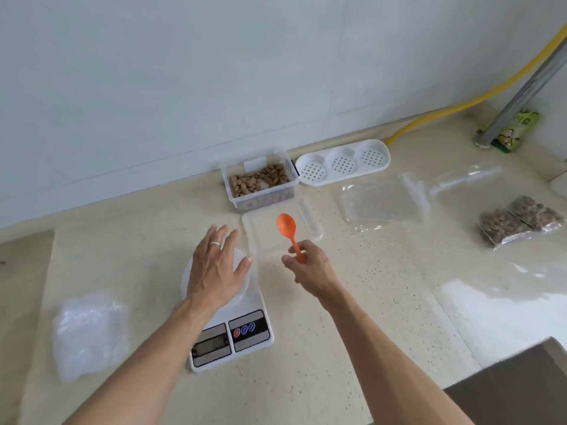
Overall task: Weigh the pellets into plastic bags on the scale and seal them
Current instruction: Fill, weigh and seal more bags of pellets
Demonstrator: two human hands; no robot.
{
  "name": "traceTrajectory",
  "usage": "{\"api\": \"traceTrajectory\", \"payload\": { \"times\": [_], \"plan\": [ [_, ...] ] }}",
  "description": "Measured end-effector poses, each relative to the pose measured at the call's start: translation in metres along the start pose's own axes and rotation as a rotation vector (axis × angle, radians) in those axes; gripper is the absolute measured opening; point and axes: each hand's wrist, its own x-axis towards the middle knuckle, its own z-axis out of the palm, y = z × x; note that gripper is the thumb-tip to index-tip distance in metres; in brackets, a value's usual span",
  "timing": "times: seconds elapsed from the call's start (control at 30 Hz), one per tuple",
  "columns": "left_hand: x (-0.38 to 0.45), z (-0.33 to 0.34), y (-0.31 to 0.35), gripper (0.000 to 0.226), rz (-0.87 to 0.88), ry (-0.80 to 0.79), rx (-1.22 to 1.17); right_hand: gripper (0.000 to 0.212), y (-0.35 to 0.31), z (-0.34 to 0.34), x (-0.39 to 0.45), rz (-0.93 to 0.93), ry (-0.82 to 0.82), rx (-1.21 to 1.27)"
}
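Left hand (pixel 218 265) with fingers spread flat over the scale (pixel 233 317) at centre frame, right hand (pixel 306 265) pinching an orange spoon (pixel 287 230) over a clear lid (pixel 310 216), open tub of pellets (pixel 260 182) just above, filled bags (pixel 518 222) at right edge.

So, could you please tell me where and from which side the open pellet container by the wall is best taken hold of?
Probably by its two short end walls, coming from above. The pellet container is an open-topped rectangular box, so its rim is free. The wall stands close behind it, its lid lies just in front, and the white tray sits to its right, so the left end is freest.
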Motion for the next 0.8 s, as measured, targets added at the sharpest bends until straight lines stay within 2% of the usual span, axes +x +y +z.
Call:
{"api": "traceTrajectory", "payload": {
  "times": [0.13, 0.27, 0.33, 0.5, 0.57, 0.63, 0.7, 0.8],
  "plan": [
    [-0.01, -0.015, -0.027, 0.061, -0.1, 0.031, 0.036, 0.025, -0.012, 0.029, 0.016, 0.04, 0.048, -0.085],
    [-0.021, -0.023, -0.048, 0.06, -0.171, 0.017, 0.038, 0.013, -0.02, 0.05, 0.022, 0.053, -0.041, -0.162],
    [-0.022, -0.026, -0.054, 0.056, -0.182, 0.012, 0.017, 0.012, -0.025, 0.054, 0.021, 0.039, -0.098, -0.108],
    [0.001, -0.038, -0.044, 0.035, -0.017, -0.04, -0.105, 0.013, -0.052, 0.045, 0.011, -0.053, -0.285, 0.064],
    [0.013, -0.049, -0.031, 0.025, 0.0, -0.124, -0.206, 0.012, -0.064, 0.04, 0.006, -0.068, -0.313, 0.065],
    [0.024, -0.06, -0.023, 0.018, -0.078, -0.227, -0.385, 0.013, -0.077, 0.031, 0.001, -0.086, -0.307, 0.04],
    [0.032, -0.07, -0.022, 0.021, -0.112, -0.284, -0.585, 0.018, -0.089, 0.021, -0.005, -0.115, -0.296, 0.004],
    [0.042, -0.086, -0.019, 0.025, -0.064, -0.303, -0.787, 0.021, -0.106, 0.01, -0.015, -0.178, -0.315, -0.087]
  ]
}}
